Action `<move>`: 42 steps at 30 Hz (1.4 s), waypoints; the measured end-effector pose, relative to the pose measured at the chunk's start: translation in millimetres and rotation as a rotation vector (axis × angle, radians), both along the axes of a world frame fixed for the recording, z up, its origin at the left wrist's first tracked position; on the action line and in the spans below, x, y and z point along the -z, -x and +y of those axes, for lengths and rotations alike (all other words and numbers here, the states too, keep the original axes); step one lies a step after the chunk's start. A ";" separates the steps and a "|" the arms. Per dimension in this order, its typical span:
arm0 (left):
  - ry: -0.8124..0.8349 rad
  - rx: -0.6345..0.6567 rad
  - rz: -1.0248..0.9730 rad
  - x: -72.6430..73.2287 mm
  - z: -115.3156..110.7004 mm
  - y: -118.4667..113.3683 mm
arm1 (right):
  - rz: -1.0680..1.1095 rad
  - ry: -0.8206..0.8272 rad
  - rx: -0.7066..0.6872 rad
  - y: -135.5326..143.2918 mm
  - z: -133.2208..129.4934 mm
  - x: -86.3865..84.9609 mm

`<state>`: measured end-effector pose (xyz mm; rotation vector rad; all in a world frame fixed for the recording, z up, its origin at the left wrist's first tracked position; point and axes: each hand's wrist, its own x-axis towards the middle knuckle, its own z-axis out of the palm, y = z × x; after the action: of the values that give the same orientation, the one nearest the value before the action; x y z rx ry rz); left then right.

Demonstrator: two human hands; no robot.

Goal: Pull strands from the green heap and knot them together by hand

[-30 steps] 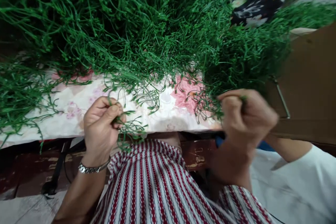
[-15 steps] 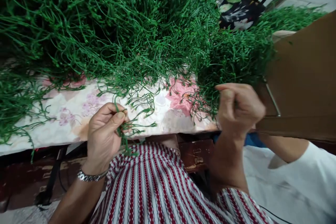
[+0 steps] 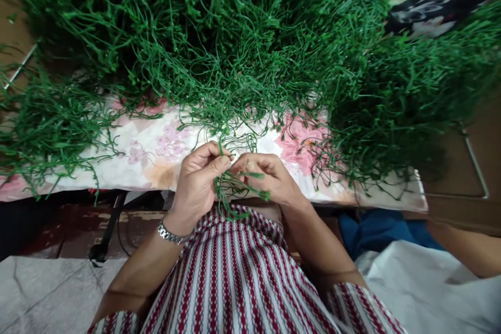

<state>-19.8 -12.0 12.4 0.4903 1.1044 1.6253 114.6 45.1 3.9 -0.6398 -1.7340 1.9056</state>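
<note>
A few thin green strands (image 3: 223, 195) hang from my left hand (image 3: 199, 180), whose thumb and index finger pinch them just above my lap. Close against its fingertips is my right hand (image 3: 274, 175), fingers curled in, partly blurred, with strands passing in front of them; what its fingertips grip is too small to make out. Beyond both hands a big heap of green strands (image 3: 219, 36) covers the back of the flowered cloth (image 3: 168, 146). A smaller pile (image 3: 58, 120) lies at the left.
At the back right stands a black floral bag (image 3: 422, 2). Brown cardboard (image 3: 450, 177) with a metal handle is at the right edge. Beside me on the right, a person's arm (image 3: 465, 245) and white clothing show. The cloth-covered surface ends just before my lap.
My right hand has come in from the right to meet my left hand's fingertips. The view has shifted, so the heap and cloth sit further right, and more of the left side shows.
</note>
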 end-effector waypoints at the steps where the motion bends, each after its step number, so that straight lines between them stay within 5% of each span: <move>1: -0.006 0.012 0.017 0.5 -1.2 -0.6 | 0.006 0.041 -0.033 0.9 0.6 -0.6; 15: -0.053 0.001 0.122 10.8 -10.4 -4.6 | 0.050 0.213 -0.141 6.2 -9.6 12.4; 28: -0.059 0.020 -0.201 1.5 -17.5 -3.9 | 0.102 -0.708 0.126 10.5 -29.8 16.1; 37: -0.095 0.047 -0.241 -5.2 -23.0 -2.3 | 0.155 -0.809 0.136 15.1 -33.1 15.1; 42: -0.031 -0.024 -0.086 -3.2 -21.1 2.9 | 0.064 -0.829 0.058 13.3 -21.7 11.8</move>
<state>-22.7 -33.0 15.6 0.4253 1.0259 1.6712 101.3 23.4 -8.0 -0.2925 -2.1876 0.9879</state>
